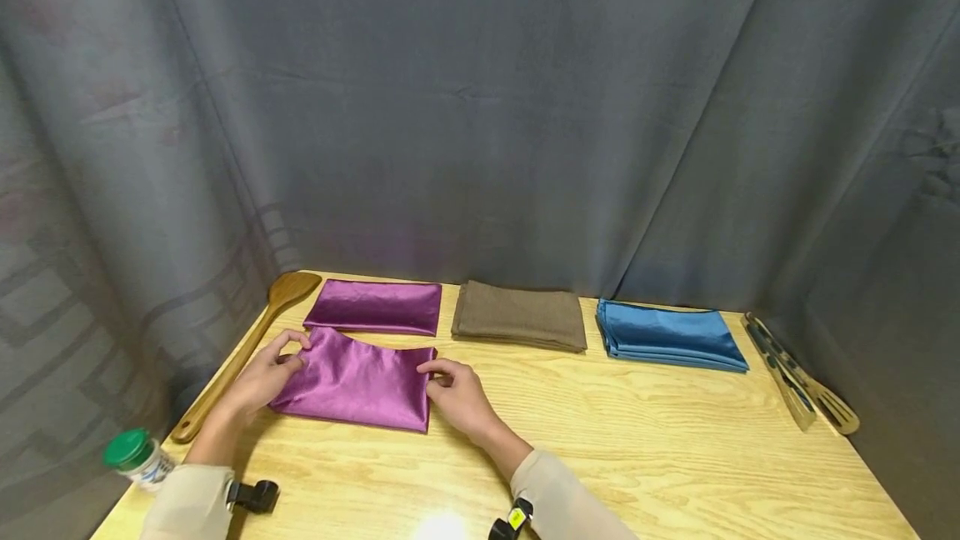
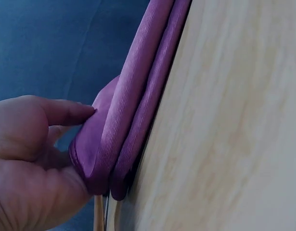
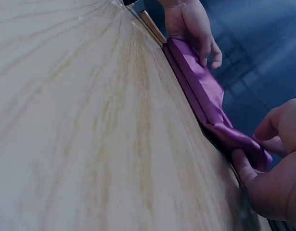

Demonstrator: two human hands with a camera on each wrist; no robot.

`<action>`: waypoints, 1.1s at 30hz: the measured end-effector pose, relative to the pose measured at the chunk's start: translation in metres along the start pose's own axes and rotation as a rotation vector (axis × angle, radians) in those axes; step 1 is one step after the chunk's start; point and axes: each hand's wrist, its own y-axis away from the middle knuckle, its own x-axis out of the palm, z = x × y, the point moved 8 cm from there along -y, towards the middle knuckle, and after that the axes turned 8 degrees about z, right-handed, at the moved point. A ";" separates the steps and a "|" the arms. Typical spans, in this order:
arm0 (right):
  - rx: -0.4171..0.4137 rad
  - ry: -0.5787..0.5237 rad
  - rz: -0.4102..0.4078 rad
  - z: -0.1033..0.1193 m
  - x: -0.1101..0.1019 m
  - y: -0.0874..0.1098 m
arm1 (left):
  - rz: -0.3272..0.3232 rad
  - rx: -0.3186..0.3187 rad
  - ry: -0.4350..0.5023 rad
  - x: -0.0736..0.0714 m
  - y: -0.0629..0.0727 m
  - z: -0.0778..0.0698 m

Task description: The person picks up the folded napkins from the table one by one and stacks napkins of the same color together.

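Observation:
A shiny purple folded cloth lies near the table's left side, its back edge lifted and wavy. At its back left corner my left hand pinches the fabric between thumb and fingers. My right hand grips the right edge near the back corner; in the right wrist view its thumb is on the near side of the fold. Seen in the left wrist view, the cloth shows two thick rounded folds along its front. Directly behind lies a second purple folded cloth, flat and untouched.
A brown folded cloth and a blue folded cloth lie along the back. A wooden spoon runs along the left edge, near a green-lidded jar. Utensils, including a slotted turner, lie at right. Grey curtains surround the table.

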 end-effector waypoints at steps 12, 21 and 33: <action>0.012 -0.026 0.022 -0.004 -0.001 -0.002 | 0.119 0.078 0.028 0.011 0.001 -0.005; 0.028 -0.043 0.071 -0.006 -0.001 -0.003 | 0.121 0.085 0.045 0.010 -0.001 -0.003; 0.003 0.030 0.137 -0.007 -0.002 -0.005 | 0.005 0.092 0.019 0.001 -0.004 0.001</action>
